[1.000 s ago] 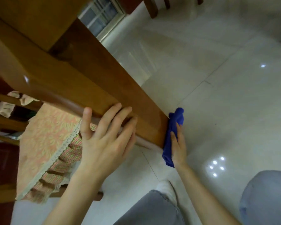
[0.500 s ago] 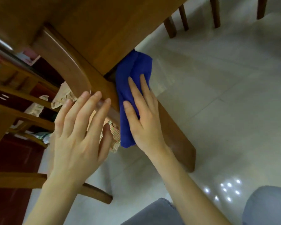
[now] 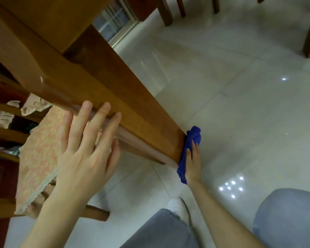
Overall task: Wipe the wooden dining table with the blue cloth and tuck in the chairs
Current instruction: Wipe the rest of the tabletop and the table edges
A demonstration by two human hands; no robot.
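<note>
Wooden dining table fills the upper left, seen from low down; its top surface is out of frame. One table leg runs diagonally from the frame's upper left down to the tiled floor. The floor is glossy and carries light reflections.

A wooden chair stands left of the leg, cut off by the frame edge. Its seat carries a patterned cushion cover with a lace-trimmed edge. More wooden legs show at the top edge; which furniture they belong to cannot be told.

Left hand: fingers straight and spread, fingertips resting on the near edge of the table leg, holding nothing.

Blue cloth: bunched against the lower end of the table leg, just above the floor, covering the leg's foot.

Right hand: seen edge-on, fingers straight and together, pressing the blue cloth against the leg. Its thumb and palm face are hidden.
</note>
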